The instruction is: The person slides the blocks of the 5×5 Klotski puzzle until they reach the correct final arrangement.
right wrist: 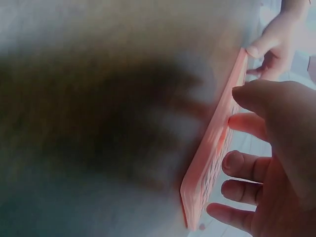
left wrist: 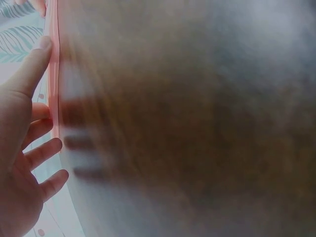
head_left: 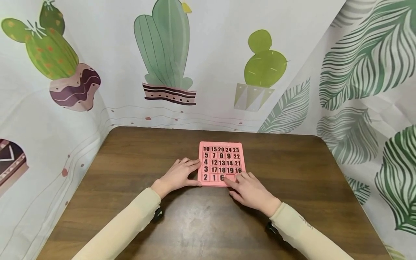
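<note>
A pink sliding number puzzle [head_left: 222, 166] lies flat on the table, its black-numbered tiles in rows within a raised frame. My left hand [head_left: 179, 175] is at its left side, the thumb by the near left corner and the forefinger on the left edge, fingers loosely extended. On the bottom row, just right of the 6 tile, the forefinger of my right hand [head_left: 251, 189] touches down. Its other fingers reach over the right edge near the 16 tile, and part of that row is hidden under them. Both hands also flank the pink frame [right wrist: 210, 163] in the right wrist view.
A dark brown wooden table [head_left: 146, 151] with rounded far corners carries the puzzle. Behind and beside it hangs a white cloth [head_left: 214, 65] printed with cacti and leaves. Dark bands show at both sleeve cuffs.
</note>
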`<state>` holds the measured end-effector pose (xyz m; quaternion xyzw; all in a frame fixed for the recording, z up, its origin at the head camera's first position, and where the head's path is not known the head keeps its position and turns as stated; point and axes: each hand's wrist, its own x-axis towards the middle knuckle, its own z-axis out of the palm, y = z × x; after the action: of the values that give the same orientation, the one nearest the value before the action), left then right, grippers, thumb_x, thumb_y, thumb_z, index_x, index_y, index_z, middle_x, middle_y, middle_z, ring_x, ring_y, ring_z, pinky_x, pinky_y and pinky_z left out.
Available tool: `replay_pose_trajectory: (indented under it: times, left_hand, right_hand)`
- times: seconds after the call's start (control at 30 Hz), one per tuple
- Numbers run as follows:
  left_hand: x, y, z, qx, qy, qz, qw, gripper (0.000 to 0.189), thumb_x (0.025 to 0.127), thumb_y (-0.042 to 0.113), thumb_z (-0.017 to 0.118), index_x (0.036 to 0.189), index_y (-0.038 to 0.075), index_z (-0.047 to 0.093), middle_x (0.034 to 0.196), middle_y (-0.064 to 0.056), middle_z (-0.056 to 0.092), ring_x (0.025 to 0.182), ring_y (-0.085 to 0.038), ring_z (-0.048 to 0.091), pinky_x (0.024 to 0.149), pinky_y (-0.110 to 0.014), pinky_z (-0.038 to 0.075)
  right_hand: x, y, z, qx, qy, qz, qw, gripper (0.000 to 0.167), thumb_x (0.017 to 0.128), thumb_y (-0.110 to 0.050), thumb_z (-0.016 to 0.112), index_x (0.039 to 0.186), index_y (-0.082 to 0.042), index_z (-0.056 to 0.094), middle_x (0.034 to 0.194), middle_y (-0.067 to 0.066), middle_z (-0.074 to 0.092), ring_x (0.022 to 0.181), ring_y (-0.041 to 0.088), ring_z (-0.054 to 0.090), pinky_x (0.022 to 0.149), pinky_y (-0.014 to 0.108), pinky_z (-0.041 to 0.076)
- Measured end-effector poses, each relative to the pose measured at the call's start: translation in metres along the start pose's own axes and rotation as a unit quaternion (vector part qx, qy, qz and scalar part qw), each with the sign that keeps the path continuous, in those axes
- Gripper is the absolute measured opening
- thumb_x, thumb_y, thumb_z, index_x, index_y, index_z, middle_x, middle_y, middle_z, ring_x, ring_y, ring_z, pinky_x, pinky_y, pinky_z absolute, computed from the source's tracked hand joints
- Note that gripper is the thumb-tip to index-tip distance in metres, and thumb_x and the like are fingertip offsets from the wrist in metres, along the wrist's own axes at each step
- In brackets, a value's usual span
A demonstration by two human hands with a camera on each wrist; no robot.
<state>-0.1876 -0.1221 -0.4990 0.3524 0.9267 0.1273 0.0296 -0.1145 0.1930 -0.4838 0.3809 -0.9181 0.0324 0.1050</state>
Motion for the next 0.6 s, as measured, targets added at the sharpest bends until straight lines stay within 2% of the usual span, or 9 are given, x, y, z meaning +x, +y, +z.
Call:
replay_pose_trajectory:
  times: [0.17, 0.4, 0.6]
  left_hand:
    - [0.0, 0.001, -0.001, -0.003, 0.004, 0.007, 1.0, 0.089, 0.086, 0.066, 0.073, 0.155, 0.012, 0.052, 0.16, -0.006, 0.049, 0.132, -0.027, 0.05, 0.105, -0.057, 0.042]
    - [-0.001, 0.0, -0.001, -0.004, -0.002, 0.003, 1.0, 0.09, 0.086, 0.067, 0.073, 0.155, 0.012, 0.052, 0.16, -0.006, 0.049, 0.133, -0.027, 0.049, 0.106, -0.056, 0.042]
    - [0.0, -0.001, -0.001, -0.003, -0.003, 0.002, 1.0, 0.09, 0.086, 0.066, 0.073, 0.155, 0.012, 0.052, 0.16, -0.006, 0.048, 0.134, -0.027, 0.048, 0.105, -0.055, 0.042]
  right_hand:
    - [-0.01, 0.01, -0.006, 0.025, -0.012, 0.032, 0.9991, 0.047, 0.096, -0.031, 0.074, 0.14, -0.016, 0.068, 0.102, 0.007, 0.066, 0.093, 0.028, 0.056, 0.082, 0.045, 0.046]
    - [-0.033, 0.026, -0.013, 0.013, -0.024, 0.069, 0.9973, 0.047, 0.096, -0.03, 0.075, 0.14, -0.014, 0.068, 0.084, 0.001, 0.056, 0.083, 0.024, 0.048, 0.075, 0.041, 0.043]
    - [-0.042, 0.029, -0.009, 0.007, -0.028, 0.064, 0.9975, 0.046, 0.096, -0.03, 0.074, 0.139, -0.011, 0.069, 0.085, 0.002, 0.057, 0.086, 0.025, 0.051, 0.076, 0.042, 0.045]
